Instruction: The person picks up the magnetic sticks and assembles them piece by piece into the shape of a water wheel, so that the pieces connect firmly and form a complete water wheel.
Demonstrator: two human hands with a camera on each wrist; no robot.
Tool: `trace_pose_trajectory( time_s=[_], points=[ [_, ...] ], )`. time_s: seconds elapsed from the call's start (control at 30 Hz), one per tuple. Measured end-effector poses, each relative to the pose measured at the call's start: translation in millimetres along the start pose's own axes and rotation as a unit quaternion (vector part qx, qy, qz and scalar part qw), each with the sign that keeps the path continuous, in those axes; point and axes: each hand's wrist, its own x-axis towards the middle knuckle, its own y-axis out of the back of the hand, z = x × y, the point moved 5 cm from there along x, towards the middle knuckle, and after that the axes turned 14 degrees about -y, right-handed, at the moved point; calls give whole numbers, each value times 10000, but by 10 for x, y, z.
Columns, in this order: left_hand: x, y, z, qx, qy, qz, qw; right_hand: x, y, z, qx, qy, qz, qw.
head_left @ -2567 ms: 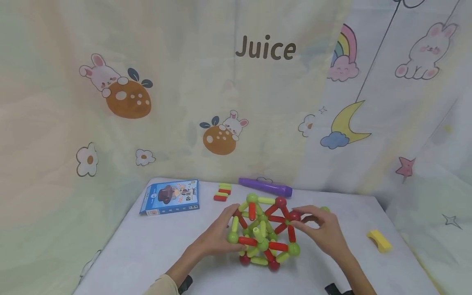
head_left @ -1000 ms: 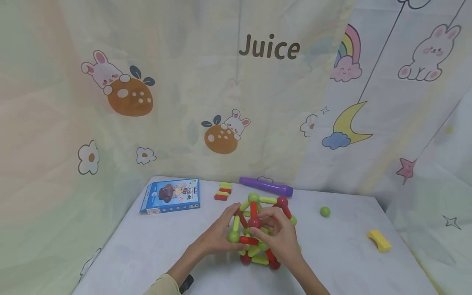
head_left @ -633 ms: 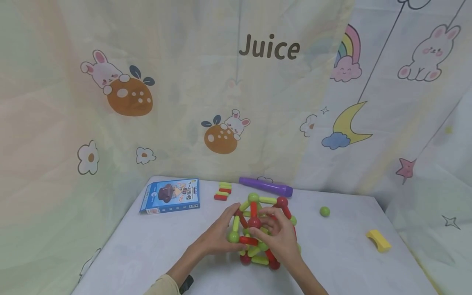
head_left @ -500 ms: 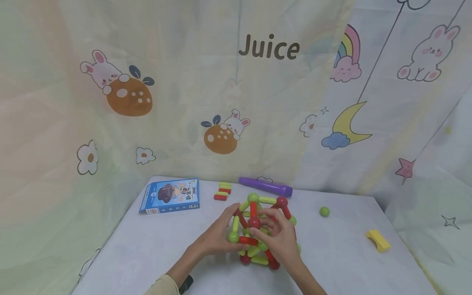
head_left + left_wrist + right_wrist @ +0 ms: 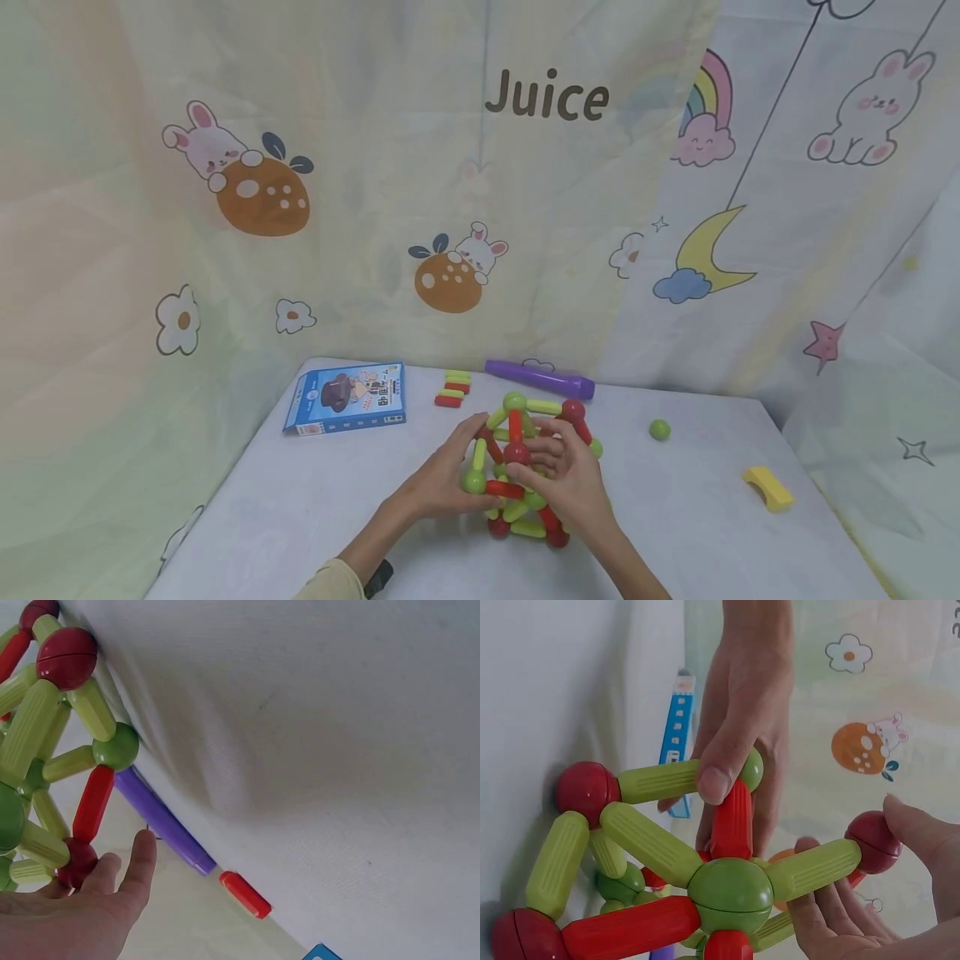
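Cloth-covered counter [image 5: 315, 517]: blue box [image 5: 347, 398] at far-left corner; short rods [image 5: 453, 389] and purple tube [image 5: 540, 379] along far edge; rod-and-ball frame [image 5: 528, 467] at centre; green ball [image 5: 660, 430] and yellow block [image 5: 769, 487] toward right edge.

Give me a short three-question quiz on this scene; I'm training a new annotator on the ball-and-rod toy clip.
1. True or false: the left hand grips the rod structure.
2. What does the right hand pinch: A a red ball, B the purple marker, C the yellow block?
3. What colour is the loose ball on the table?

Key: 1 true; 2 A; 3 green.
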Motion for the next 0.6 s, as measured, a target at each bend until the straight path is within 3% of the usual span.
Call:
trace_pose_trajectory(
  time_s=[0.27,0.6],
  points=[
    [9,-10,2,4,16,-26,10000,-5,8,20,-19,-4,-109,9999],
    [-2,-13,20,25,-27,-8,10000,-20,-41,25,-94,449,85,9989]
  ],
)
